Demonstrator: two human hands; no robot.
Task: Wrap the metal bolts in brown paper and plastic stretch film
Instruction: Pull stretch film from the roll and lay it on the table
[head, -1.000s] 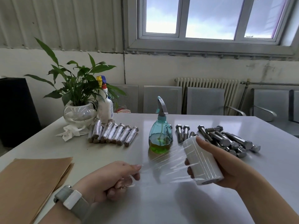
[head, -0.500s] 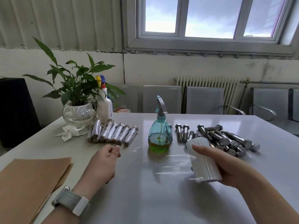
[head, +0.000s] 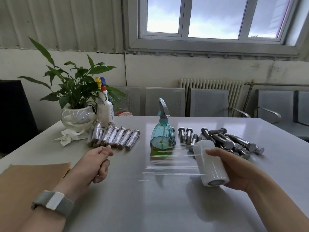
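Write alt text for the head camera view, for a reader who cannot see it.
A person's right hand grips a roll of stretch film over a grey table, a loose sheet trailing left, while the left hand is curled, empty. Behind lie wrapped bolts, a spray bottle and bare bolts; brown paper lies at left.

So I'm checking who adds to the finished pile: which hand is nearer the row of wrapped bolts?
Left. The left hand sits just in front of the wrapped bolts; the right hand is across the table, holding the stretch film roll.
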